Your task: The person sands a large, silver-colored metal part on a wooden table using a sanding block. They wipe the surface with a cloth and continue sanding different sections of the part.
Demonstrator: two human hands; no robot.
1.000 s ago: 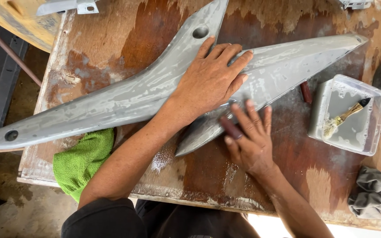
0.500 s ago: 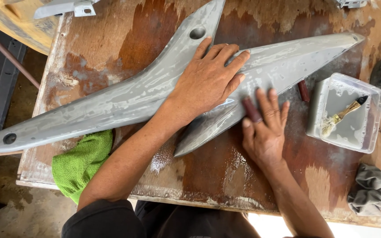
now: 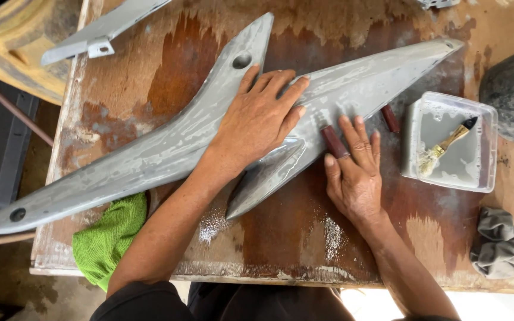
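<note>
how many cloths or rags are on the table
2. A green cloth sits at the table's near left edge, partly tucked under the long grey panel. A crumpled grey rag lies at the near right corner. More could be hidden under the panel.

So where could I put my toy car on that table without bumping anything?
Bare wood shows on the wet table near the front edge, between the right hand and the green cloth. Another patch lies at the back left, above the grey panel. The right side is crowded: plastic tub, brush, grey rag.
</note>
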